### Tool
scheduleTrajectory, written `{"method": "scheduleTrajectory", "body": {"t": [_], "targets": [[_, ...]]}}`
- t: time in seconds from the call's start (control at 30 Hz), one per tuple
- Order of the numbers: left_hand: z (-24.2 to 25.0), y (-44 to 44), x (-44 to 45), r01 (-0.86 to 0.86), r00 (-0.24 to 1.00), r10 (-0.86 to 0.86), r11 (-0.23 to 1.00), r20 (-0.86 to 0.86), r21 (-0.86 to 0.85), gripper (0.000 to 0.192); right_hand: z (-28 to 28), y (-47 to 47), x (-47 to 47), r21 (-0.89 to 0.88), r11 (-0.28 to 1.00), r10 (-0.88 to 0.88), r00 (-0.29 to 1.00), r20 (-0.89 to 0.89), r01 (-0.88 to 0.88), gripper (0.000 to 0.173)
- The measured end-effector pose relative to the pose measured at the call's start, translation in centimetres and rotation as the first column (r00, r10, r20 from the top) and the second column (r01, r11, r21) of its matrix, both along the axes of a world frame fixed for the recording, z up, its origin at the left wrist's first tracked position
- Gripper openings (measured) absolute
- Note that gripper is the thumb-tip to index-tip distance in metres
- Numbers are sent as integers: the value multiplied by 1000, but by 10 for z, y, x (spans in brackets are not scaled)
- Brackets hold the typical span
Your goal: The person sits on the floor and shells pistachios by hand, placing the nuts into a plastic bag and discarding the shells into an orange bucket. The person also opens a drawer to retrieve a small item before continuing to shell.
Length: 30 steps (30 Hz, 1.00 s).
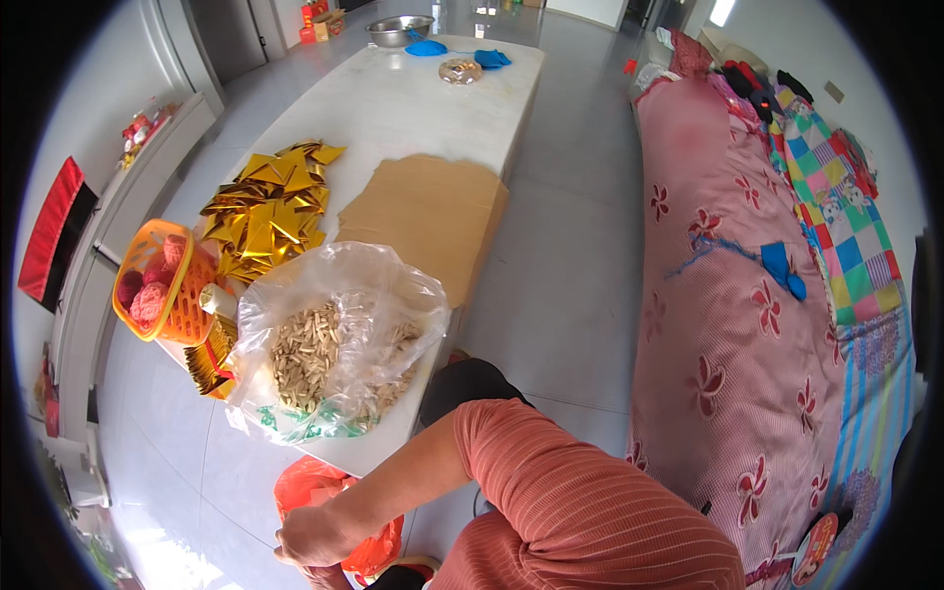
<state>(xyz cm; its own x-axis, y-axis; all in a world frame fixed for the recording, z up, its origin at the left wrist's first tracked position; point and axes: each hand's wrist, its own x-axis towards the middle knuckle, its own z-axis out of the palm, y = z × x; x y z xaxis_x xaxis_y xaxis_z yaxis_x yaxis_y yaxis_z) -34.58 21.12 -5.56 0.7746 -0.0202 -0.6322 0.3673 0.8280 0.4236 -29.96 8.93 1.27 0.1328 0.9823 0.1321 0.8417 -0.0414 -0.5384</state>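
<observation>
My right hand (313,537) reaches down past the table's near end, over the left side of a red plastic bag (376,549). The bag stands low by the floor, apparently lining a bin. Its fingers are curled, and whether they hold anything is hidden. Just below it, only part of my left hand (328,577) shows at the picture's bottom edge, close to or touching the right. On the table corner above them lies a clear plastic bag (398,276), spread wide, with a heap of sunflower seeds (306,354) and what look like husks on its right side.
The white table (295,110) bears folded gold foil paper (273,214), flattened cardboard (420,214), a tape roll (460,71) and blue knitted pieces (426,49). An orange basket (188,302) of yarn balls stands on its left edge. A pink-covered sofa (686,295) runs along the right.
</observation>
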Motion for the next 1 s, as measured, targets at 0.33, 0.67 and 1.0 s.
{"method": "scheduleTrajectory", "body": {"t": [0.33, 0.67, 1.0], "targets": [[1, 12, -13, -43, 998, 45, 998, 34, -39, 23, 26, 0, -3, 269, 955, -21, 930, -367, 128, 13], [7, 44, -64, -141, 971, 157, 985, 181, -101, 24, 100, -44, -3, 677, 736, 363, 840, -404, 6, 10], [12, 62, -77, -371, 929, 364, 896, -73, -243, 41, 166, -101, 12, 875, 473, 518, 836, -181, -104, 14]]}}
